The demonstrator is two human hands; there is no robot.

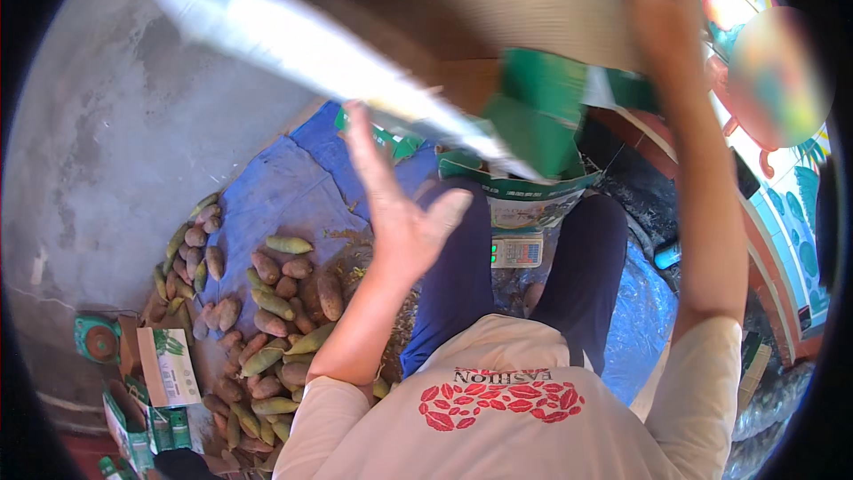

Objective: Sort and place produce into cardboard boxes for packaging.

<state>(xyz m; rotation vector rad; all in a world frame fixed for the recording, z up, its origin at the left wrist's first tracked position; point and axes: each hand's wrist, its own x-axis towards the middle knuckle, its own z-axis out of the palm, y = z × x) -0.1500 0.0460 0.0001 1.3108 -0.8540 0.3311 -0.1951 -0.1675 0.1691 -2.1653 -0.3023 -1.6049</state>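
Observation:
A large cardboard box [542,0], tilted and smeared by motion, fills the top of the view, with a green flap [538,116] hanging from it. My right hand [653,13] is raised at its right side, fingers closed on the edge, though blurred. Below its white lower side, my left hand [400,222] has thumb and fingers spread and holds nothing; its fingertips are close to that side, and I cannot tell whether they touch. Under the raised box, a green and white carton [533,206] stands beyond my knees, behind a small digital scale [517,251].
A pile of brown and green root vegetables [275,347] lies at left on a blue tarp [267,187]. Green cartons [147,427] and a round green device [98,340] are at lower left. Crumpled plastic [644,293] lies right of my legs, beside a patterned wall [791,204].

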